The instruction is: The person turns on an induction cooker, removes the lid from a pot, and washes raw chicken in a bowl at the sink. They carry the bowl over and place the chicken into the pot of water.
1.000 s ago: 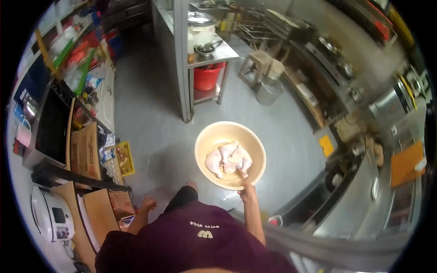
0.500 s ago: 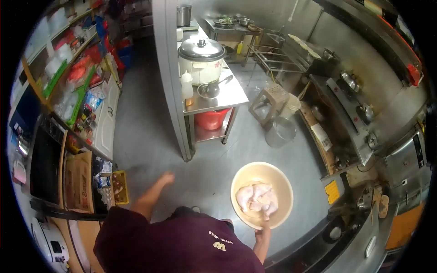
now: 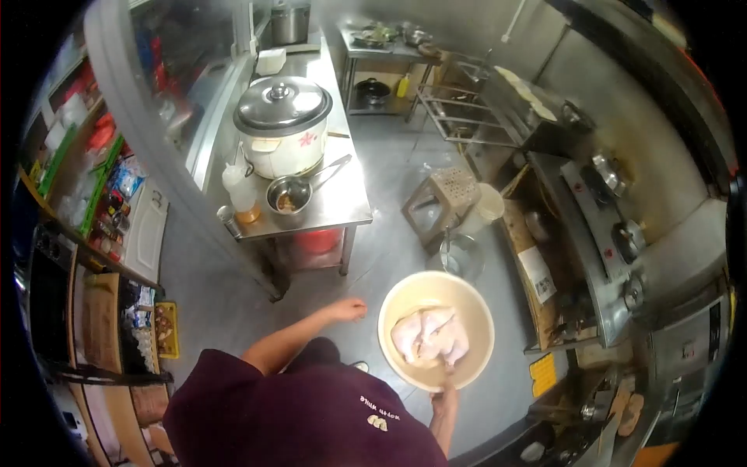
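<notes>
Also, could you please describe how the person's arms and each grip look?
The left grip and right grip are bare hands; no gloves, watch or cables are visible. The forearms are also uncovered, below short sleeves of a dark purple shirt with small pale lettering.

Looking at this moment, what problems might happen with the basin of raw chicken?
Only the right hand grips the basin, at its near rim, while the left hand is free beside it; the basin might tip and spill the raw chicken legs.

The bucket and plastic stool stand on the floor beyond, so a bump or trip seems possible.
</notes>
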Demonstrator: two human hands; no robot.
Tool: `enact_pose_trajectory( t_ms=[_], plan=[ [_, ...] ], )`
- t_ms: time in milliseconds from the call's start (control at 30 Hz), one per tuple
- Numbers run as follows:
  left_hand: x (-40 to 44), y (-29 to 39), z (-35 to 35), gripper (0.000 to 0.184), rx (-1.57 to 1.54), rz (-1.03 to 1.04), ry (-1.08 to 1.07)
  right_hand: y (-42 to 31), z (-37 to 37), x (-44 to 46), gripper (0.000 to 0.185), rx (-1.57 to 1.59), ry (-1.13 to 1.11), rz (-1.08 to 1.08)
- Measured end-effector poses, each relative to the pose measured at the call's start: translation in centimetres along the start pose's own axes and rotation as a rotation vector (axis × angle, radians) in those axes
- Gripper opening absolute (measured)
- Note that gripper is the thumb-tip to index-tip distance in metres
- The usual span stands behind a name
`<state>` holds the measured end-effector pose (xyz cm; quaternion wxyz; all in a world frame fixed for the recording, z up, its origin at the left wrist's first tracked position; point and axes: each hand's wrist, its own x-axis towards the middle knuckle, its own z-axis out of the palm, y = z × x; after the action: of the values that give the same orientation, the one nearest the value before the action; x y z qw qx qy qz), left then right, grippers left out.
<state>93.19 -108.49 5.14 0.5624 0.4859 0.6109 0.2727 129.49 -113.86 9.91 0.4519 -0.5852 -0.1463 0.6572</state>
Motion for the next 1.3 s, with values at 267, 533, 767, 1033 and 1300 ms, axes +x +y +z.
enact_pose_trajectory(
  t_ms=[267,533,767,1033,1300],
  plan=[
    [9.9,7.5,-6.1,0.045,-0.330,-0.023,0.319,-10.4,12.9,18.1,0.042,-0.181,-0.159,0.090],
    [26.4,14.5,-17.3,0.067,-0.402,-0.049,0.179,-18.4,28.2,31.1,0.037,-0.193,-0.298,0.119],
    [35.2,18.7,-25.4,0.071,-0.542,-0.214,0.149,-25.7,41.8,39.1,0.046,-0.178,-0.346,0.072],
    [43.5,21.3,-30.0,0.048,-0.690,-0.109,0.480,-30.6,52.7,53.9,0.043,-0.513,-0.606,0.190],
    [48.7,26.4,-38.4,0.037,-0.759,-0.181,0.861,-32.4,67.3,63.0,0.037,-0.602,-0.797,0.259]
  ],
)
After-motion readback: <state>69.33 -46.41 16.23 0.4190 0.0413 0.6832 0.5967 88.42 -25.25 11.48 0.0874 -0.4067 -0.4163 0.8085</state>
